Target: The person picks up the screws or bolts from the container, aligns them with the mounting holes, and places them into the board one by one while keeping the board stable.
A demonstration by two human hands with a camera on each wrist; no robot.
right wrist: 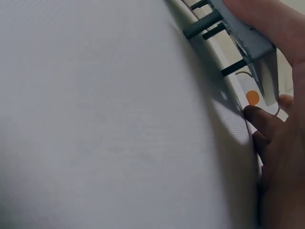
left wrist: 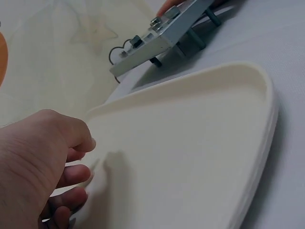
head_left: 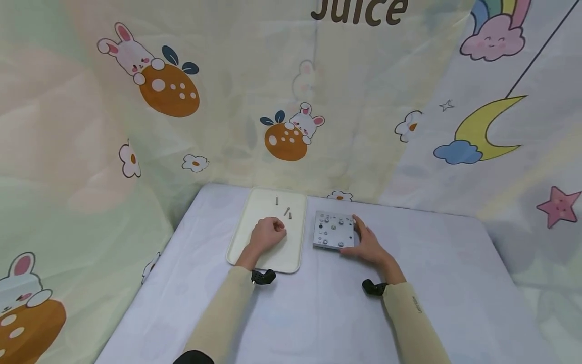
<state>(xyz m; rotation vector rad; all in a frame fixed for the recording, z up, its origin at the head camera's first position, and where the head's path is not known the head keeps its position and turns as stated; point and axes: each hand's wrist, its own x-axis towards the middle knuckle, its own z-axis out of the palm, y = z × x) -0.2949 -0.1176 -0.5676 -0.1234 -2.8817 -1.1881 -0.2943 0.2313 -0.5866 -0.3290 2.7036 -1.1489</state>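
A square silver metal plate (head_left: 334, 230) with several bolts and nuts on top sits right of a cream tray (head_left: 294, 253). My right hand (head_left: 369, 247) grips its right side, thumb at the near edge and fingers at the far corner. Dark threaded bolts (right wrist: 204, 24) stick out below the plate like legs. Over the tray is my left hand (head_left: 267, 234), its fingers (left wrist: 74, 175) curled inward; I cannot tell whether they pinch anything. Beyond that hand, on the tray's far half, lie several small screws (head_left: 287, 211).
A white cloth covers the table (head_left: 318, 313). Behind it hangs a printed curtain (head_left: 354, 126) with rabbits, flowers and a moon. Each wrist wears a small black camera (head_left: 263, 276). The tray's raised rim (left wrist: 267, 100) runs close to the plate's left side.
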